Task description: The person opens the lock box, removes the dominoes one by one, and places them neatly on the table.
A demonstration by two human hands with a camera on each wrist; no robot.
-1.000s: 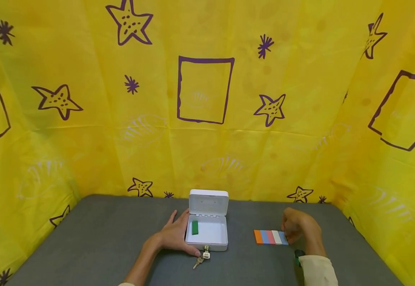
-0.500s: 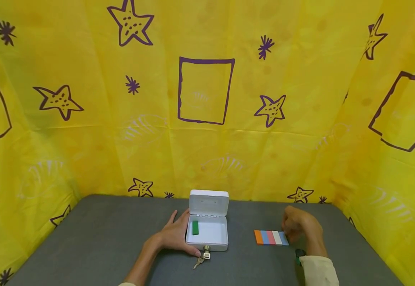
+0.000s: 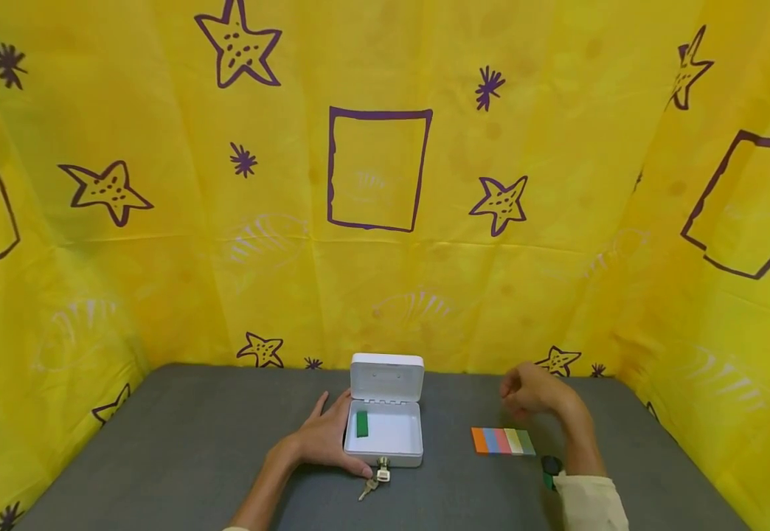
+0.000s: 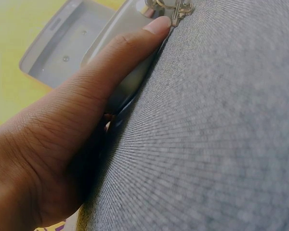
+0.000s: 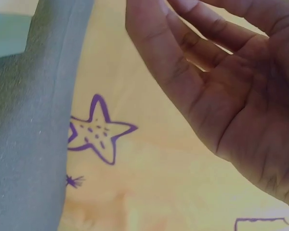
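A white cash box (image 3: 403,459) stands with its lid raised on the grey table. My left hand (image 3: 325,436) grips its left side, thumb along the front wall near the lock and fingers toward the back. Inside the box lies a small green block (image 3: 361,423). Keys (image 3: 369,487) hang at the lock. To the right lies a row of coloured strips (image 3: 501,440): orange, blue, pink, pale yellow and green. My right hand (image 3: 540,389) is raised just behind that row, fingers bent. In the right wrist view, its fingertips are cut off, so whether they pinch anything is hidden.
The grey table (image 3: 212,442) ends at a yellow cloth backdrop (image 3: 385,295) printed with purple stars, which rises behind and at both sides. A dark watch (image 3: 550,464) is on the right wrist.
My right hand has risen from the strips, moving away and slightly left. The row's two right strips, white and blue before, now look pale yellow and green. The left hand stays put.
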